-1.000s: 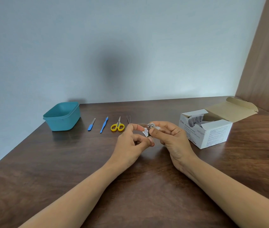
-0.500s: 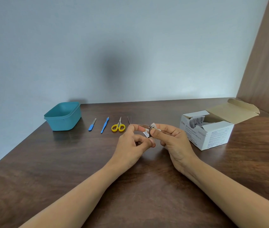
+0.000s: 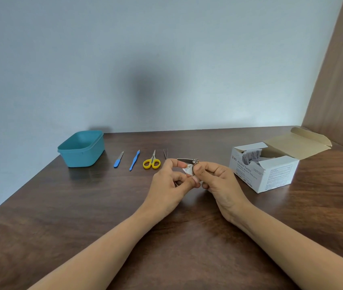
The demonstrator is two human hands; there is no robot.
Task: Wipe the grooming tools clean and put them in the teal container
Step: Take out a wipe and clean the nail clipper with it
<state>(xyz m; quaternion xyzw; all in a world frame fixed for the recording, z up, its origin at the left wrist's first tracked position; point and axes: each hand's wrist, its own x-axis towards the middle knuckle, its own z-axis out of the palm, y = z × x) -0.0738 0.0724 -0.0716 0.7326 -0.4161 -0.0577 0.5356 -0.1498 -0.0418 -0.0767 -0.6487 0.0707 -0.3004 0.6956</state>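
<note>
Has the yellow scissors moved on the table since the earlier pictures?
No. The yellow scissors lie between the blue tool and the tweezers, as before.

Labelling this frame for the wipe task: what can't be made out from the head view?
- Nail clipper: its lower body is covered by the fingers of both hands.
- Swab wipe: mostly pinched behind fingers; contact with the clipper unclear.
- Teal container: the near wall hides part of the floor.
- Tweezers: too thin to see tip detail.
- Swab box: small print unreadable.
- Both forearms cut off by the bottom edge.
</note>
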